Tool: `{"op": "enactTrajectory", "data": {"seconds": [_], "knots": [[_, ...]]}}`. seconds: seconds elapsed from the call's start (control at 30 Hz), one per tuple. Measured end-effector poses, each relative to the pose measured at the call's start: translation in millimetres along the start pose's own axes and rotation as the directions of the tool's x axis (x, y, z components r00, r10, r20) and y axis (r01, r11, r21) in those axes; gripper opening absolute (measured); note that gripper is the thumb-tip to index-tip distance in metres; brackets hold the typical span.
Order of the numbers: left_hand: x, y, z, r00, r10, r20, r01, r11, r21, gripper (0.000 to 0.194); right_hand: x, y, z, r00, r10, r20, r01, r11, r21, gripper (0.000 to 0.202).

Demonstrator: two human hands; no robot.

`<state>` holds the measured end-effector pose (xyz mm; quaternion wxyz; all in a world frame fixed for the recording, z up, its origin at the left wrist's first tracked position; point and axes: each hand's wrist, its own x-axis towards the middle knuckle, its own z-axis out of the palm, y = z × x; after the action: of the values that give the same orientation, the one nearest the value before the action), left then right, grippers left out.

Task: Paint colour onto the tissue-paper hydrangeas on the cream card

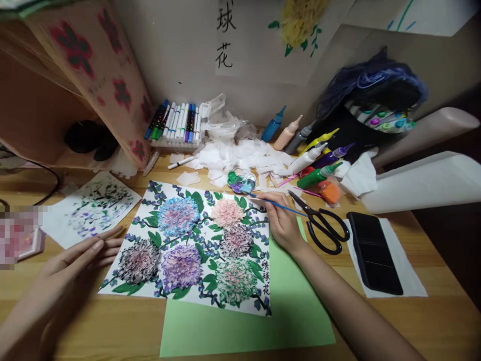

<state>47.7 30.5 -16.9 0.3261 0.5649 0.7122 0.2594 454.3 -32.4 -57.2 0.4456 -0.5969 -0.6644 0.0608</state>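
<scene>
A thin blue paintbrush (281, 204) is held in my right hand (283, 223), its tip at a small palette (241, 181) smeared with green, purple and pale blue paint. My right hand rests by the upper right edge of a white sheet (205, 296) painted with several textured flower heads, dark green leaves and purple buds. To the left of that sheet is my left hand (84, 255), fingers stretched out and nothing seen in it. Beneath the painting's right and lower parts lies a green sheet (248, 333).
Black scissors (325, 228) and a black phone (376, 253) lie at the right. Behind are torn white paper (233, 155), paint bottles (287, 133) and a marker rack (176, 143). A paint-stained paper (93, 205) is at the left.
</scene>
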Motion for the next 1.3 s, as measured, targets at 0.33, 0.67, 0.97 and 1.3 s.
{"op": "enactTrajectory", "data": {"seconds": [0.33,0.67,0.97,1.3], "knots": [[-111.2,121.8,81.5,0.405,0.85,0.337,-0.906,0.422,0.023,0.027,-8.4,4.8,-2.9,0.94,-0.02,-0.341,0.027,1.0,0.016,0.022],[-123.6,162.2,191.2,0.405,0.734,0.546,-0.884,0.163,0.437,0.037,-4.6,-1.5,-3.2,0.952,-0.074,-0.297,0.08,0.997,0.009,0.021],[-135.0,168.0,208.5,0.391,0.702,0.595,-0.868,0.068,0.492,0.044,-8.1,4.9,-4.7,0.929,-0.007,-0.369,0.032,0.997,0.063,0.022],[-170.8,161.8,206.5,0.494,0.674,0.549,-0.825,0.165,0.54,0.038,-10.0,7.2,-4.1,0.929,0.05,-0.368,-0.005,0.993,0.121,0.023]]}}
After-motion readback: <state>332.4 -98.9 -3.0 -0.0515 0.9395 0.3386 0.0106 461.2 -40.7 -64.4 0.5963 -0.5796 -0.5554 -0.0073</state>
